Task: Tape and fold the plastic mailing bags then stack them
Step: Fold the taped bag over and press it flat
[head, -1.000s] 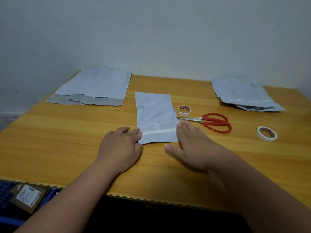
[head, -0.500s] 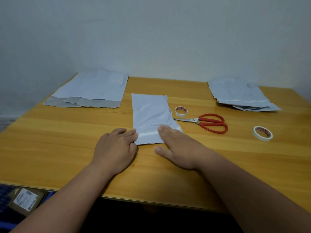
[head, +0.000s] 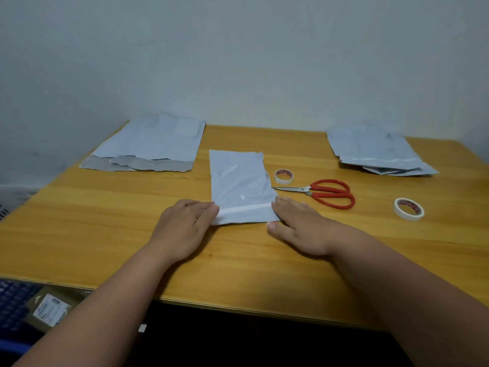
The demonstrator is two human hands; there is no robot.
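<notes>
While a folded bag (head: 239, 186) lies flat near the middle of the table (head: 105, 221), its near end is pressed down from both sides. The left hand (head: 182, 229) is laid flat with fingers straight, and its fingertips (head: 211, 209) touch the bag's near left edge at one end of a white tape strip (head: 244, 208). The right hand (head: 299, 226) is likewise spread flat, fingers straight, with its fingertips at the bag's near right corner and the thumb stretched along the near edge; nothing is gripped by either hand. A stack of unfolded bags (head: 150, 144) is seen at the far left of the table, and a stack of folded bags (head: 375, 152) at the far right. A small tape roll (head: 283, 176) sits just beside the bag's right edge, red-handled scissors (head: 325, 193) lie near it with the blades pointed toward the bag, and a second tape roll (head: 408, 208) rests farther right.
</notes>
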